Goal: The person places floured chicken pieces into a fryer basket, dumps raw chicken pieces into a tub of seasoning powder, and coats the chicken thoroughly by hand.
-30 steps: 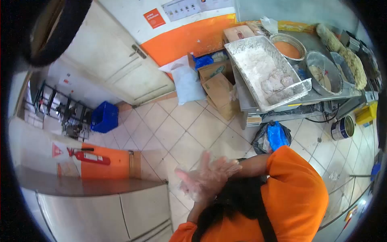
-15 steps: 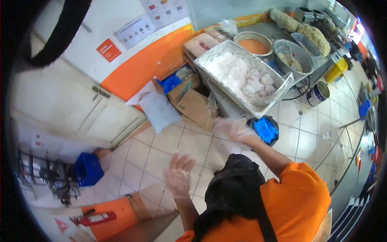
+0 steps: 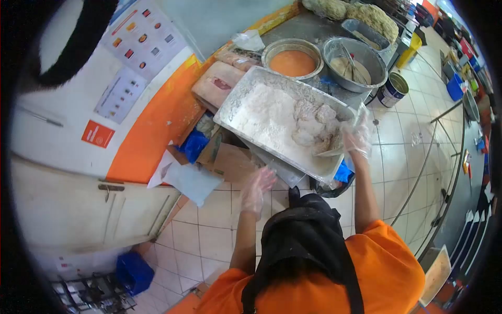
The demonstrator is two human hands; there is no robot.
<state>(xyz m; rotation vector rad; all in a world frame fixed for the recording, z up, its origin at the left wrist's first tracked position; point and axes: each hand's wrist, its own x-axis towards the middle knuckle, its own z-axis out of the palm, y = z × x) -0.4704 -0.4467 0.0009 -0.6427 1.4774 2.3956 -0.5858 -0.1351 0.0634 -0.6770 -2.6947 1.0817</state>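
Observation:
A large metal tray (image 3: 251, 137) holds white flour (image 3: 264, 112), with several flour-coated pieces (image 3: 314, 123) that look like chicken heaped at its right end. My right hand (image 3: 357, 140), in a clear plastic glove, is at that end, against or just over the tray's wall. Its fingers are blurred, and whether they grip the rim is unclear. In front of the tray's near side is my left hand (image 3: 255, 192), also gloved. It is held up with its fingers stretched out and nothing in them.
Behind the tray stand a bowl of orange liquid (image 3: 293, 63) and a metal bowl with a whisk (image 3: 355, 70). A pink-white package (image 3: 218, 83) lies to the tray's left. Below are cardboard boxes (image 3: 232, 162), a white bag (image 3: 194, 180) and a black-lined bin (image 3: 334, 189). An open tin (image 3: 393, 90) is on the floor.
The view has turned and come closer to the counter. Both hands have moved forward; the right has gone from over the floor to the tray's right end.

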